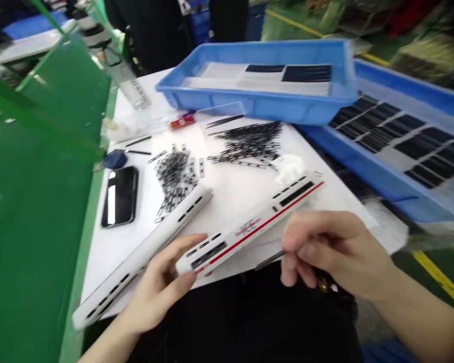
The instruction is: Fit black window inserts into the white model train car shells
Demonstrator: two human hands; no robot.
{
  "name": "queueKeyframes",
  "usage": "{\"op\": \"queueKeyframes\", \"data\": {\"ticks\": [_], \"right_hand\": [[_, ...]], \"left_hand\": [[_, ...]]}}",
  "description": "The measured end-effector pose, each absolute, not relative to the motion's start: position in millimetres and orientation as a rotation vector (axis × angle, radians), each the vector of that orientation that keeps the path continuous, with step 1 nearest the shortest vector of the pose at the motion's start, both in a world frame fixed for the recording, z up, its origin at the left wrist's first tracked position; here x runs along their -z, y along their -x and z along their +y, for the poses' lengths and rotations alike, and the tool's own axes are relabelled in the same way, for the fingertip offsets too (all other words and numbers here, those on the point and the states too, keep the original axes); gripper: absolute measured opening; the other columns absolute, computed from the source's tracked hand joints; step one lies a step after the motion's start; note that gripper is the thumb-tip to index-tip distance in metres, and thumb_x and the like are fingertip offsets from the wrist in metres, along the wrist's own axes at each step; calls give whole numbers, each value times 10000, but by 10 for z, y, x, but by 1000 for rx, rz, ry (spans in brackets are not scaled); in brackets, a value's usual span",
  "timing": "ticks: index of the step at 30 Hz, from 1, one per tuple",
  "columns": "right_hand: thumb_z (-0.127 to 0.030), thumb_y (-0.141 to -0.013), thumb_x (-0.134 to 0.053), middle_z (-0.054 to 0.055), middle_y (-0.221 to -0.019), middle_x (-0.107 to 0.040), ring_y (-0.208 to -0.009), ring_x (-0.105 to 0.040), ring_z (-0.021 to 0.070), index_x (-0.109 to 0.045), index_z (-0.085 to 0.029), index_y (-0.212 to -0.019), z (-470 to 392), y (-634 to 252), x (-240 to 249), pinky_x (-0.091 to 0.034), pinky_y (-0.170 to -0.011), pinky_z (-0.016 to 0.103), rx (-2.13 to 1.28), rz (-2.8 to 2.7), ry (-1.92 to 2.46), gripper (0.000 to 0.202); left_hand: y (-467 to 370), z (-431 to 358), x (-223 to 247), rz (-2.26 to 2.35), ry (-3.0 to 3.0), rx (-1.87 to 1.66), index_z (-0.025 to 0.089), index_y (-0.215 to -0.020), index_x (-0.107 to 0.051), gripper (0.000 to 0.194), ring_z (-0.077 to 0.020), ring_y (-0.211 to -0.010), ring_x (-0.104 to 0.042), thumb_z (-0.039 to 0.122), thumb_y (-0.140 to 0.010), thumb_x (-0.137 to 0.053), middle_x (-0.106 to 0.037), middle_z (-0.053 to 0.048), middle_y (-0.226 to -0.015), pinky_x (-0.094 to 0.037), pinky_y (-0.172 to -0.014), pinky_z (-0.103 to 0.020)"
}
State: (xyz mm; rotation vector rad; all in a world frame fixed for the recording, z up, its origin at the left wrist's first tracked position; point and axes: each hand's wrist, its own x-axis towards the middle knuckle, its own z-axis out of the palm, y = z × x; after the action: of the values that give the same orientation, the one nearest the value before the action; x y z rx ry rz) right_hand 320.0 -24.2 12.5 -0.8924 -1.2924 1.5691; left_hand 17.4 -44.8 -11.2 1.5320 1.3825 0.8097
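My left hand [162, 285] grips the near end of a long white toy train shell [249, 227] with a red stripe and black windows, holding it tilted above the white table [230, 189]. My right hand [333, 252] is curled beside the shell's middle, pinching thin dark tweezers [268, 259] that point under the shell. A second white train shell [144, 254] lies on the table to the left, just beyond my left hand's fingers.
Piles of small black window parts [174, 176] and thin black strips [249, 141] lie mid-table. A black phone [120, 195] rests at the left. Two blue trays [265, 108] [412, 166] hold dark sheets at back and right. A green board [34, 201] borders the left.
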Motion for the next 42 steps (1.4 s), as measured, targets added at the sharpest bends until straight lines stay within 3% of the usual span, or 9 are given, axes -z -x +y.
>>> {"op": "queueKeyframes", "data": {"ticks": [6, 9, 12, 18, 23, 26, 29, 35, 42], "right_hand": [[-174, -953, -718, 2, -813, -778, -427, -599, 65, -806, -257, -998, -331, -2729, 11, -513, -400, 158, -1450, -1565, 931, 128], [-116, -960, -690, -33, -808, -771, -498, -662, 75, -776, -307, -1120, -347, -2676, 37, -528, -437, 144, -1382, -1654, 1052, 263], [-121, -951, -713, -46, -802, -776, -603, -732, 101, -759, -332, -1137, -361, -2682, 38, -541, -458, 138, -1324, -1675, 1124, 285], [-157, -939, -739, -46, -747, -768, -560, -708, 96, -780, -317, -1046, -334, -2659, -12, -519, -423, 139, -1308, -1690, 1196, 196], [-179, -967, -719, -31, -771, -763, -451, -637, 79, -790, -366, -1189, -314, -2689, -17, -507, -379, 147, -1498, -1429, 1206, 298], [-262, -997, -708, -19, -716, -753, -421, -608, 84, -819, -335, -1099, -323, -2746, -45, -496, -365, 157, -1550, -1372, 1219, 167], [-201, -979, -709, -44, -770, -743, -450, -572, 42, -820, -340, -1048, -338, -2748, -130, -489, -421, 131, -1306, -1578, 1316, 190], [-145, -951, -719, -78, -955, -782, -802, -706, 61, -788, -345, -1098, -369, -2576, -194, -554, -709, 121, -997, -1865, 1350, 258], [-150, -888, -773, -108, -792, -737, -640, -677, 50, -689, -291, -926, -464, -2435, -127, -539, -612, 108, -864, -1787, 1486, 169]], "left_hand": [[-93, -414, 177, 1159, -1488, -778, 265, -1337, -742, 484, -344, -1170, -753, 243, -854, -773, -774, -109, -1334, -666, -915, -393], [-78, -451, 224, 1062, -1421, -794, 280, -1385, -703, 480, -288, -1190, -750, 205, -912, -731, -758, -87, -1364, -644, -950, -332], [-97, -459, 240, 983, -1324, -801, 304, -1394, -689, 472, -251, -1200, -749, 169, -941, -709, -754, -57, -1373, -624, -984, -297], [-110, -433, 211, 955, -1289, -775, 305, -1403, -674, 481, -231, -1145, -770, 140, -952, -695, -755, -43, -1360, -635, -946, -269], [-98, -448, 230, 975, -1328, -786, 268, -1414, -669, 469, -262, -1182, -758, 167, -957, -698, -742, -71, -1389, -643, -952, -290], [-94, -449, 258, 945, -1330, -824, 266, -1418, -672, 475, -259, -1177, -759, 158, -956, -701, -742, -75, -1388, -640, -967, -295], [-96, -431, 277, 872, -1349, -853, 314, -1409, -686, 509, -225, -1128, -776, 135, -935, -725, -755, -39, -1365, -637, -954, -260], [-109, -404, 296, 885, -1365, -884, 361, -1388, -706, 543, -197, -1199, -747, 121, -904, -756, -752, 6, -1371, -583, -1017, -196], [-128, -423, 280, 905, -1392, -887, 351, -1393, -701, 539, -171, -1095, -777, 118, -909, -744, -766, 5, -1338, -605, -943, -174]]}}
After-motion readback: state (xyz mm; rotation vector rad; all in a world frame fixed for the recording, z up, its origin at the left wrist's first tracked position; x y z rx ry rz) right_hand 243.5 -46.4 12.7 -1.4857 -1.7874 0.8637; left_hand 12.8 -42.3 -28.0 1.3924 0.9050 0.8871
